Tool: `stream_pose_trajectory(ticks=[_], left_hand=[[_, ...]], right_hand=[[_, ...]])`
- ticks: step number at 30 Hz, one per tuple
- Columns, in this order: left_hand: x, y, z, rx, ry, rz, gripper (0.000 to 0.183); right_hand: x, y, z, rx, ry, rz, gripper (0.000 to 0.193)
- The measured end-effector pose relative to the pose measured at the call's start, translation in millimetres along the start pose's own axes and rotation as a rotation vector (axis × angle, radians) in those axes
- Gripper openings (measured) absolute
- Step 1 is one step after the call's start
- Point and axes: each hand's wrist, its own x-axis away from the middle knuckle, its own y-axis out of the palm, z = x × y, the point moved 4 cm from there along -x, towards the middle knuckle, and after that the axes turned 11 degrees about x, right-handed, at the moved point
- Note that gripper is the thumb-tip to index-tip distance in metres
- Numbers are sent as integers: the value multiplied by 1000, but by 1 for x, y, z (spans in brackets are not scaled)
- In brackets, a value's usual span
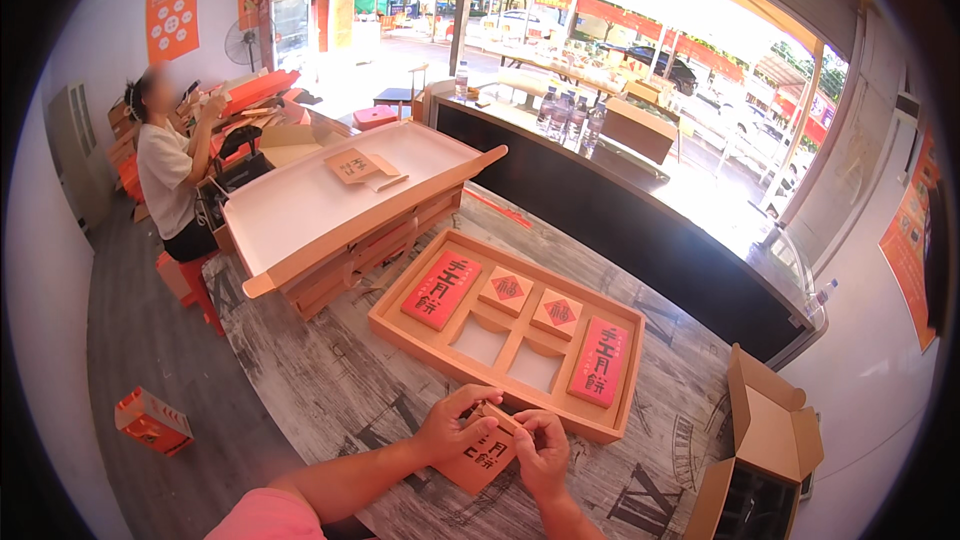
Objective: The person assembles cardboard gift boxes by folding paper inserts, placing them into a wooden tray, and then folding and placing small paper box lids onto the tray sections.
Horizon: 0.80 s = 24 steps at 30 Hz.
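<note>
A small flat brown cardboard box (478, 466) with black printed characters is held between my two hands at the table's near edge. My left hand (457, 428) grips its upper left side, thumb on top. My right hand (541, 448) pinches the top right edge, where the flap is. Just beyond my fingers lies a shallow cardboard tray (412, 348). In it sit a red box (441, 287) at the left end and another red box (600, 361) at the right. Two small square boxes (506, 290) with red diamonds stand between them; two nearer compartments show white bottoms.
Large cardboard trays are stacked (300, 220) at the left, a flat brown box (358, 167) on top. To my right stands an open carton (765, 410). Bottles (570, 115) stand on the counter beyond. A person (168, 160) sits far left; a paper bag (153, 422) is on the floor.
</note>
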Motion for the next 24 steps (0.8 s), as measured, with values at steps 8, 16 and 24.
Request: stream_pose_trajectory(ticks=[8, 16, 24], left_hand=[[-1, -3, -4, 42, 30, 8, 29], [4, -6, -16, 244, -282, 21, 25], [0, -10, -27, 234, -185, 133, 21]], right_hand=[[0, 3, -3, -36, -64, -3, 9], [-2, 0, -3, 245, -253, -40, 18], [-7, 10, -11, 414, -394, -95, 41]])
